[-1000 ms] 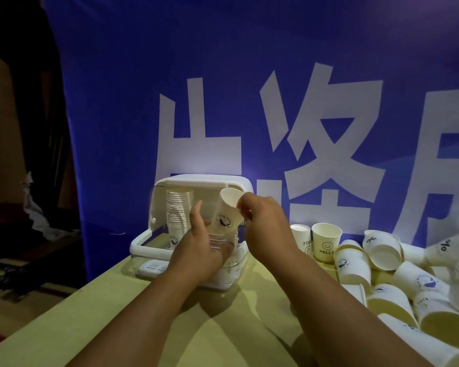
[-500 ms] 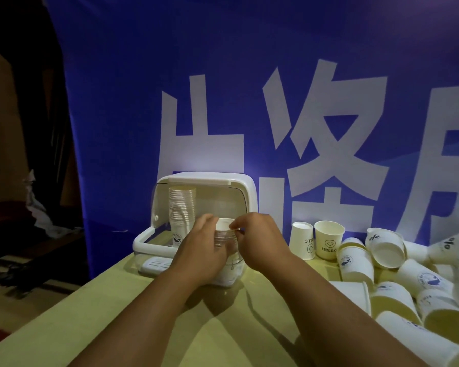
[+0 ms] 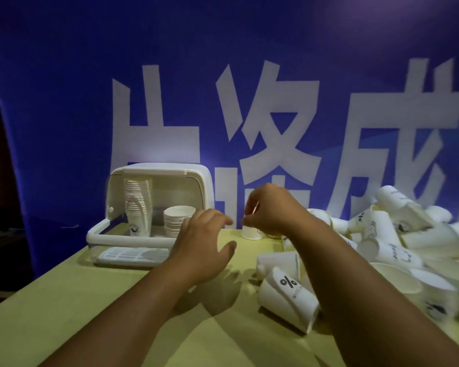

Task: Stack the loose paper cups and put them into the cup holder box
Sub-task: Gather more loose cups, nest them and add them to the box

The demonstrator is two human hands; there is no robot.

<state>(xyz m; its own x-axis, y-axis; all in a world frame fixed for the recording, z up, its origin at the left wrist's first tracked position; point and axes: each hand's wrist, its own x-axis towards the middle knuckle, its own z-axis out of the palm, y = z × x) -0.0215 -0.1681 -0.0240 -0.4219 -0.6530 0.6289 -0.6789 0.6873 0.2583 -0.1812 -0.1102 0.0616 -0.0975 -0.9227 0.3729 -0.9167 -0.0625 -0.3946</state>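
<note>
The left hand (image 3: 202, 247) hovers just above the counter with its fingers spread and relaxed, holding nothing, its fingertips close to the right end of the box. The right hand (image 3: 270, 210) hangs a little higher and farther back, beside the left, fingers curled downward over a small white paper cup (image 3: 250, 232) that stands on the counter. The fingers are blurred, and whether they grip that cup or only hang above it cannot be told. To the left of both hands sits the white plastic cup holder box (image 3: 98, 234), its domed lid tipped up and back so the inside is open to view. Inside, a tall stack of white paper cups (image 3: 138, 205) stands at the left, reaching nearly to the raised lid, and a short stack of white paper cups (image 3: 178, 221) stands just to its right, partly hidden by the left hand. To the right of the right forearm lies a heap of loose white paper cups (image 3: 382, 234), most on their sides and touching one another; nearest the camera is a tipped white cup printed with a black percent sign (image 3: 289, 290). Everything rests on the pale yellow-green counter (image 3: 90, 300), and behind it hangs a blue fabric banner with large white characters (image 3: 223, 75).
</note>
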